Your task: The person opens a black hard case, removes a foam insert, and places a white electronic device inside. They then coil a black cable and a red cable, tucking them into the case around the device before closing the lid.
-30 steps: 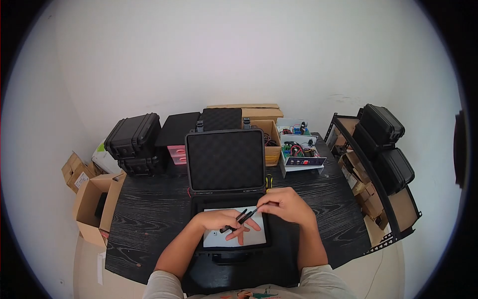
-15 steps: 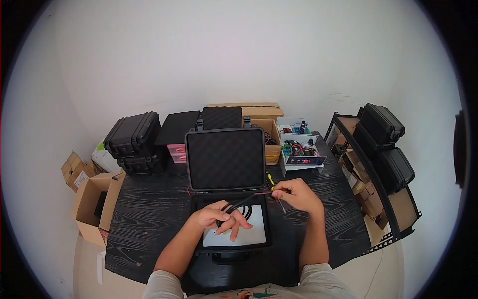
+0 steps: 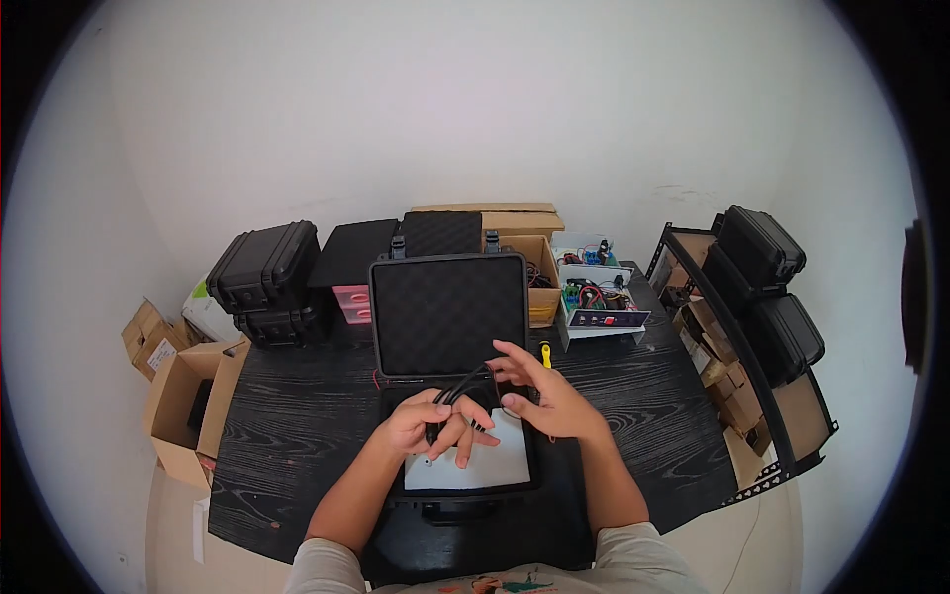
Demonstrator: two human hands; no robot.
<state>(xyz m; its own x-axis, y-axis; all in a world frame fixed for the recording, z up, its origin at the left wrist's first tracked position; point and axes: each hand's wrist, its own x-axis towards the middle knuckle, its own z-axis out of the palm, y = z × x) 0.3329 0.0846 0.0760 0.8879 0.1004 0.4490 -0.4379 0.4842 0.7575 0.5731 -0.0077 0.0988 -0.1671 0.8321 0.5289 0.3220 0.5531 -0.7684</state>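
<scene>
A looped black cable (image 3: 462, 384) is gripped in my left hand (image 3: 414, 426), its thumb pressed over the loops. My right hand (image 3: 556, 402) is beside the cable's upper end, fingers stretched out and thumb apart. Thin reddish wires show by its fingertips; whether they touch is hard to see. Both hands hover over an open black hard case (image 3: 535, 465). A white panel (image 3: 460, 478) lies in its base, and its raised lid is lined with dark foam (image 3: 450, 317). Behind my right hand, a yellow-handled tool (image 3: 545, 354) rests on the table.
The dark wood-grain table (image 3: 287, 426) carries stacked black cases (image 3: 265, 267) at back left. White boxes with wiring (image 3: 604, 307) and a cardboard box (image 3: 540, 312) stand at the back. An open carton (image 3: 173, 421) is at left; a metal shelf (image 3: 757, 386) is at right.
My right hand has moved left toward the cable loops and its fingers have spread from a pinch on the cable's wire end. My left hand keeps its hold.
</scene>
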